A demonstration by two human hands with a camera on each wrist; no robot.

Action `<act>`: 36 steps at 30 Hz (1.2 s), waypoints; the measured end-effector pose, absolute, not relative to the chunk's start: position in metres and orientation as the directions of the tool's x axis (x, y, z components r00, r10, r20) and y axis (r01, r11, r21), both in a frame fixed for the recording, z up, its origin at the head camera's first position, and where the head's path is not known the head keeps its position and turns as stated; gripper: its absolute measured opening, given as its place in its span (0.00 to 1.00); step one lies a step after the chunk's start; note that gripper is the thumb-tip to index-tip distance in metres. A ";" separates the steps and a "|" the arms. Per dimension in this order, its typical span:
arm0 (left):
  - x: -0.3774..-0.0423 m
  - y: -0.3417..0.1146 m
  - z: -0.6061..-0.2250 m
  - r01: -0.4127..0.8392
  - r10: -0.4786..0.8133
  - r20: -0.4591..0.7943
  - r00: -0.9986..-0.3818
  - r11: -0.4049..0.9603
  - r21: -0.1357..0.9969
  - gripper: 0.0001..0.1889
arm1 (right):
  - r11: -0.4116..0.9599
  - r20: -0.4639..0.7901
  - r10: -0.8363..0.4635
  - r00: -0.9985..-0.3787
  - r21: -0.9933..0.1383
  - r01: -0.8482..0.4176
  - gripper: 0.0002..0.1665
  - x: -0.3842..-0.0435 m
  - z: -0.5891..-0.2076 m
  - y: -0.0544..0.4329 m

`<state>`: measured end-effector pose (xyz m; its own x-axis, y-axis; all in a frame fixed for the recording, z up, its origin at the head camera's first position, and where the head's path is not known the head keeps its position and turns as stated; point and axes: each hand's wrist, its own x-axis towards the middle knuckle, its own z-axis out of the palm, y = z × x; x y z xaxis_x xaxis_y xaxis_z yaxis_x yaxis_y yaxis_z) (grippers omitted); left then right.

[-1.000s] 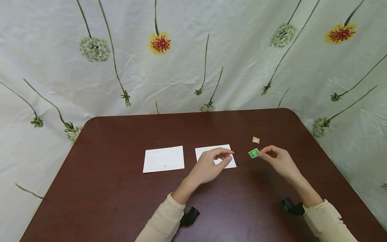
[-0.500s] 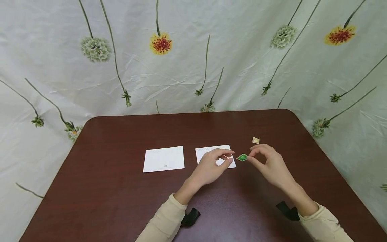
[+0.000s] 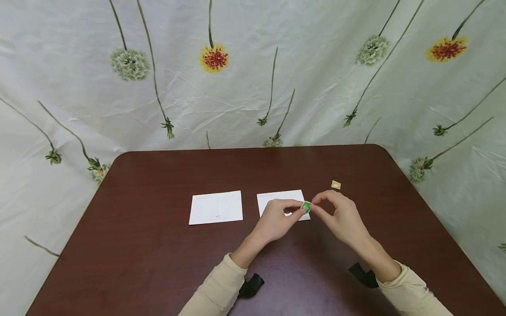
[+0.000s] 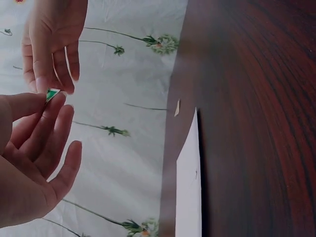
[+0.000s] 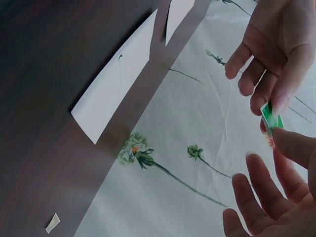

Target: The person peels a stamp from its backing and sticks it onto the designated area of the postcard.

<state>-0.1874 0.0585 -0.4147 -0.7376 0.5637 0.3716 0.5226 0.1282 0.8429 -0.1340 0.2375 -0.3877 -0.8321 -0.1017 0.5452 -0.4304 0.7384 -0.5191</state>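
A small green stamp (image 3: 306, 206) with a white border is held above the table between both hands. My left hand (image 3: 275, 220) pinches one side of it with thumb and fingertips, while my right hand (image 3: 341, 219) pinches the opposite side. In the right wrist view the green stamp (image 5: 271, 117) shows between the two thumbs; its middle is partly covered. Below my left hand lies a white postcard (image 3: 276, 196), partly hidden by that hand. Another postcard (image 3: 215, 208) lies flat to its left.
A tan stamp (image 3: 336, 185) lies on the dark brown table (image 3: 158, 263), beyond my right hand. Behind the table hangs a white floral cloth (image 3: 237, 87). Black straps (image 3: 251, 285) sit at the wrists.
My right hand has brought the green stamp leftward to my left hand, whose thumb and fingers have closed on its edge. The postcards and the tan stamp lie as before.
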 end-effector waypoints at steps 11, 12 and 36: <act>-0.190 0.055 -0.412 0.266 0.500 0.204 -0.841 0.055 0.962 0.10 | 0.721 0.717 -0.183 -0.673 -0.367 -0.587 0.21 -0.142 -0.391 0.224; -0.190 0.054 -0.411 0.254 0.498 0.194 -0.845 0.055 0.966 0.09 | 0.723 0.729 -0.199 -0.655 -0.341 -0.600 0.22 -0.143 -0.392 0.223; -0.195 0.037 -0.402 0.095 0.537 0.066 -0.841 0.028 0.995 0.13 | 0.701 0.742 -0.334 -0.582 -0.217 -0.679 0.20 -0.153 -0.396 0.210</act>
<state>-0.1950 0.0371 -0.4020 -0.8411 0.5369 0.0657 0.0953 0.0276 0.9951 -0.1530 0.2100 -0.3962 -0.5817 -0.3336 0.7419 -0.6790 0.7013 -0.2171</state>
